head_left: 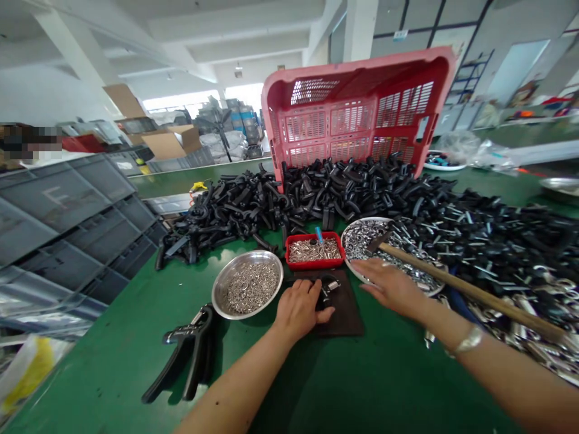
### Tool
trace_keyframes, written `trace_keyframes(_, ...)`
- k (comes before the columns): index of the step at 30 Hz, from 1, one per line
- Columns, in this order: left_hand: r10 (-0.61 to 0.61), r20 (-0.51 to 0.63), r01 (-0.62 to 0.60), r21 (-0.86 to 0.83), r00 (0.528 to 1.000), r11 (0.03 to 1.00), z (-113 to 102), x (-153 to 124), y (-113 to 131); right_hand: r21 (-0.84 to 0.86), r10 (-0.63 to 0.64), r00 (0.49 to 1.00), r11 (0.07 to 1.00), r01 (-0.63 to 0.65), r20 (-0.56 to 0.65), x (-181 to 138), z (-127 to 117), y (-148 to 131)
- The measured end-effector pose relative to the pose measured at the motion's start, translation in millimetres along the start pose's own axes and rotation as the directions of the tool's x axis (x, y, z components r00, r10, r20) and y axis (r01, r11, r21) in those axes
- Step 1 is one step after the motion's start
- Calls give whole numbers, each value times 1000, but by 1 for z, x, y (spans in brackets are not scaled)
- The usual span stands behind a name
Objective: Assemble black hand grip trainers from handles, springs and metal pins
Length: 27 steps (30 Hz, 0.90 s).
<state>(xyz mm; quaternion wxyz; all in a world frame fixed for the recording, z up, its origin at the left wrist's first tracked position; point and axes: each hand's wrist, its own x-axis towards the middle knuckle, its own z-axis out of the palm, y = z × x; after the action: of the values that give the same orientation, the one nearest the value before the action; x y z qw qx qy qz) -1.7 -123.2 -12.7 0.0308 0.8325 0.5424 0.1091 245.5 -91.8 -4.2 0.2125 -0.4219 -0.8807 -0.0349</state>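
Note:
My left hand (298,308) presses down on a partly covered black hand grip strengthener (326,290), its fingers curled over the handle. A small coil spring (333,284) shows at that grip's right end. Beneath it lies a dark flat plate (346,316). My right hand (391,288) is open with nothing in it, its fingers stretched out over the near rim of a white dish (350,256) of shiny metal parts. A hammer (425,263) with a wooden handle rests across that dish. On the left, a hand grip strengthener (192,343) with both handles stands apart on the table.
A metal bowl (218,298) of small rings and a red tray (312,264) of pins sit before me. Black handles (244,199) are heaped behind, under a tipped pink basket (359,63). More handles and metal parts cover the right. Grey crates (58,205) stand left.

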Motion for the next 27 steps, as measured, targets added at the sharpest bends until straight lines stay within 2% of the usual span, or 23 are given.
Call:
trace_keyframes(2, -17, 23, 18, -72, 1000, 997, -18, 6, -4, 208, -90, 995, 973, 97, -41, 19, 18, -25)
trace_keyframes(4, -52, 102, 76, -245, 993, 967, -35, 13, -10, 389, -61, 997, 918, 74, -46, 30, 28, -36)
trace_keyframes(5, -66, 181, 128, -359, 981, 925, -41, 17, -13, 472, -21, 1000, 881, 26, -16, 33, 31, -37)
trace_keyframes(7, -58, 384, 274, -537, 921, 798, -47, 28, -20, 606, 80, 992, 786, -125, 102, 35, 35, -31)
trace_keyframes(8, -47, 471, 344, -568, 881, 748, -47, 34, -22, 648, 125, 977, 733, -207, 171, 34, 37, -27)
trace_keyframes(9, -61, 521, 388, -548, 851, 741, -44, 40, -24, 672, 165, 959, 686, -278, 229, 34, 40, -24)
trace_keyframes(10, -106, 530, 405, -487, 841, 774, -41, 46, -24, 680, 200, 943, 653, -332, 268, 34, 44, -21)
trace_keyframes(12, -241, 449, 402, -308, 861, 862, -31, 54, -23, 656, 254, 925, 652, -379, 282, 34, 50, -19)
trace_keyframes(14, -328, 317, 387, -143, 890, 911, -20, 56, -20, 589, 282, 927, 716, -376, 249, 34, 55, -20)
trace_keyframes(17, -313, 146, 321, -30, 938, 947, -7, 48, -17, 452, 255, 942, 829, -329, 217, 37, 52, -25)
trace_keyframes(19, -276, 45, 276, 6, 960, 961, 1, 39, -17, 354, 200, 949, 892, -279, 244, 45, 46, -26)
trace_keyframes(21, -270, -3, 270, -4, 963, 963, 7, 32, -16, 239, 203, 945, 934, -266, 258, 61, 39, -26)
trace_keyframes(24, -298, -31, 297, -16, 954, 955, 14, 27, -14, 94, 340, 920, 927, -363, 195, 99, 40, -23)
trace_keyframes(27, -331, -66, 331, -12, 941, 944, 20, 27, -11, 32, 460, 871, 881, -471, 173, 138, 57, -18)
